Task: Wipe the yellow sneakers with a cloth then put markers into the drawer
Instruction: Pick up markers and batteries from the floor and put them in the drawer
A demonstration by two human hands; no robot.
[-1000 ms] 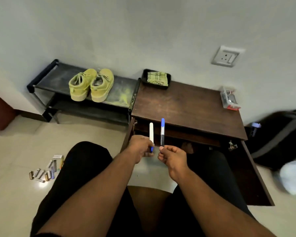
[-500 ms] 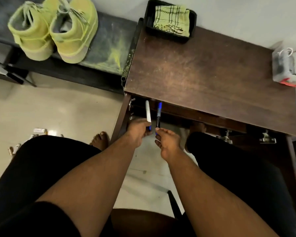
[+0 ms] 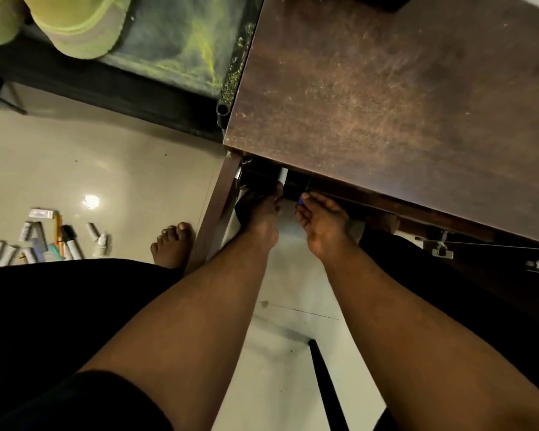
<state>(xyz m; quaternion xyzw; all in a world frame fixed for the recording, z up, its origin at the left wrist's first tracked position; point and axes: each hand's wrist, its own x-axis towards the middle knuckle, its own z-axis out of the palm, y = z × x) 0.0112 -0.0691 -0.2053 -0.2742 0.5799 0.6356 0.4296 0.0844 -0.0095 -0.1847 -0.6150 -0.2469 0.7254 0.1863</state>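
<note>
At frame centre, left hand (image 3: 260,217) grips the white marker (image 3: 283,175), right hand (image 3: 322,220) the blue marker (image 3: 300,201); under the counter (image 3: 386,98) edge, either could miss the hidden drawer and drop.

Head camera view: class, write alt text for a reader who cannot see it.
Two hands reach under the front edge of a wooden desk; the left hand holds a white marker, the right hand a blue-tipped one. Yellow sneakers sit on a rack, upper left.
</note>
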